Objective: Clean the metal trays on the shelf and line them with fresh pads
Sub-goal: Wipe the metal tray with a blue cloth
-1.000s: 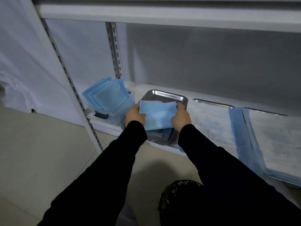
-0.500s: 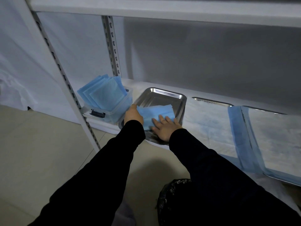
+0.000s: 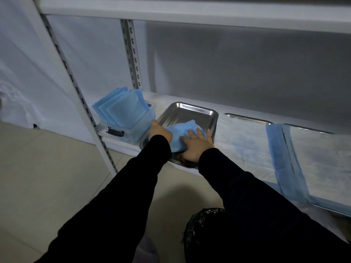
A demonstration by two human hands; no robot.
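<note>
A bare metal tray (image 3: 191, 112) sits on the lower shelf, left of centre. Inside it lies a crumpled blue pad (image 3: 183, 130). My left hand (image 3: 159, 130) grips the tray's left rim and the pad's left edge. My right hand (image 3: 196, 147) lies flat on the pad with fingers spread, pressing it onto the tray floor. To the right, a second tray (image 3: 247, 117) is covered by a white pad (image 3: 245, 149). A third tray (image 3: 326, 207) at far right carries a blue-edged pad (image 3: 322, 160).
A clear plastic box (image 3: 133, 128) with several folded blue pads (image 3: 123, 107) stands left of the bare tray, by the shelf upright (image 3: 79, 95). A black bin bag (image 3: 201, 230) sits on the floor below my right arm. Another shelf board (image 3: 190, 14) hangs overhead.
Both hands first held the pad up over the tray. My right hand then laid it down, flattened on it and slid right, bunching the pad.
</note>
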